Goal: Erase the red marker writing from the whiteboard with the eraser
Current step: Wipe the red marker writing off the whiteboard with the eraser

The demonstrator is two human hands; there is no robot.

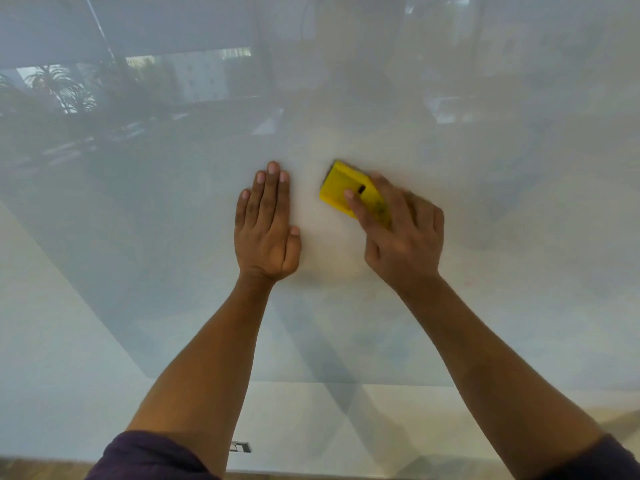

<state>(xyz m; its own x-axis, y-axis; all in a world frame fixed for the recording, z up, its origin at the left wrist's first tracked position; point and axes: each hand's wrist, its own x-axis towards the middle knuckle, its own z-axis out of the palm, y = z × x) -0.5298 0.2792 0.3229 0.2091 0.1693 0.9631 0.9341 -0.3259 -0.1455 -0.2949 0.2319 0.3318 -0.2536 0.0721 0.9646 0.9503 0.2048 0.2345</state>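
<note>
Fingers (360,206) of the right hand (403,237) grip the yellow block eraser (341,188) against the glossy whiteboard (173,237); the left hand (265,230) rests flat, fingers extended.

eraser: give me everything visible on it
The eraser is a bright yellow rectangular block, plastic-looking, with a small dark slot or mark on its top face and a dark edge at its far corner, likely the wiping pad underneath. It lies flat against the whiteboard, turned diagonally, its far corner pointing up and left. The right hand covers its near end, fingers laid over the top, pressing it to the board. It looks slightly motion-blurred. The left hand lies flat beside it, not touching.
</note>
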